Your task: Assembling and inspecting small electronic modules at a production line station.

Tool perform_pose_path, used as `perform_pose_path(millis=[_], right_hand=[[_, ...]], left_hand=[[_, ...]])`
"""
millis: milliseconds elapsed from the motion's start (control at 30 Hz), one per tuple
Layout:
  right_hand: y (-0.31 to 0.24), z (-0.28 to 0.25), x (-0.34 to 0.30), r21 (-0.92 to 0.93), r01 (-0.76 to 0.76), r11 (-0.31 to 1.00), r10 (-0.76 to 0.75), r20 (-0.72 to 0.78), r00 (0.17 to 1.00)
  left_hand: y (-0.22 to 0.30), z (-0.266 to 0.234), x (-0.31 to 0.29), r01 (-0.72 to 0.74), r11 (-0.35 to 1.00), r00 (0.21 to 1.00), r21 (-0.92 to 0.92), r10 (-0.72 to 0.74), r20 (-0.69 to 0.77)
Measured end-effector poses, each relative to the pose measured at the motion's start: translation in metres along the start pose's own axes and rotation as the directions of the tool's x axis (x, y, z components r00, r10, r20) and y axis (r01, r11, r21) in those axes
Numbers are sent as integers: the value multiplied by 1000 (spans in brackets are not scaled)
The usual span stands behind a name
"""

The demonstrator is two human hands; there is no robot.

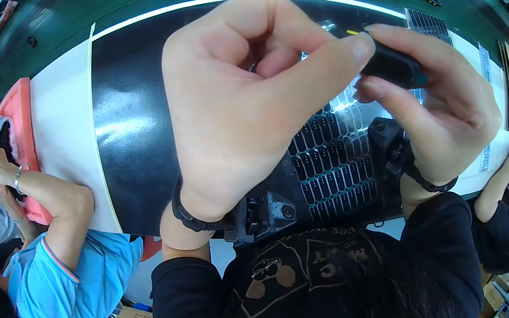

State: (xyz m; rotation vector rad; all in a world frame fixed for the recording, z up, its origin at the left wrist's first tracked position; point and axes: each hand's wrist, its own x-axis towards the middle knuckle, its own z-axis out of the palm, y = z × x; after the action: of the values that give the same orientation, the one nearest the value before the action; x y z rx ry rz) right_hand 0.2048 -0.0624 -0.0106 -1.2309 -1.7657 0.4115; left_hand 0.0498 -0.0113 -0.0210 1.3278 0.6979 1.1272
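Between the thumb and fingers of my right hand [449,84] is a small black, rounded oblong device [393,66], raised above the work surface. My left hand [230,95] is closed, its thumb and forefinger pinched together at the device's near-left end. What the pinch holds, if anything, is hidden. A thin yellow sliver [353,32] shows just beyond those fingertips. Below my hands lies a sheet of dark oval pieces [334,165] in rows, partly under clear film. Both wrists wear black straps with bracket-like mounts.
A black mat [129,106] covers the white table [65,117], with a green surface [131,0] beyond. Another gridded sheet [428,25] lies at the far right. A person in blue works at a pink tray [24,125] on the left; another in black sits right.
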Motion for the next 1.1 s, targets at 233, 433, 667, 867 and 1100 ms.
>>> perform_pose_path(millis=[233, 433, 667, 867, 1100], right_hand=[[-2, -1, 1, -27, -35, 999, 36, 13, 999], [-3, -2, 2, -69, -38, 997, 40, 31, 999], [4, 1, 2, -100, -23, 995, 26, 27, 999], [7, -1, 5, 221, -181, 958, 184, 6, 983], [15, 0, 14, 145, -166, 975, 156, 80, 985]], left_hand=[[0, 0, 1, -12, 999, 1000, 45, 12, -3], [1, 0, 1, -12, 998, 1000, 63, 13, -16], [0, -8, 5, -76, 783, 997, 617, 40, 71], [-9, -14, 17, 52, 962, 962, 267, -119, 244], [-14, -16, 16, -9, 946, 973, 323, -66, 222]])
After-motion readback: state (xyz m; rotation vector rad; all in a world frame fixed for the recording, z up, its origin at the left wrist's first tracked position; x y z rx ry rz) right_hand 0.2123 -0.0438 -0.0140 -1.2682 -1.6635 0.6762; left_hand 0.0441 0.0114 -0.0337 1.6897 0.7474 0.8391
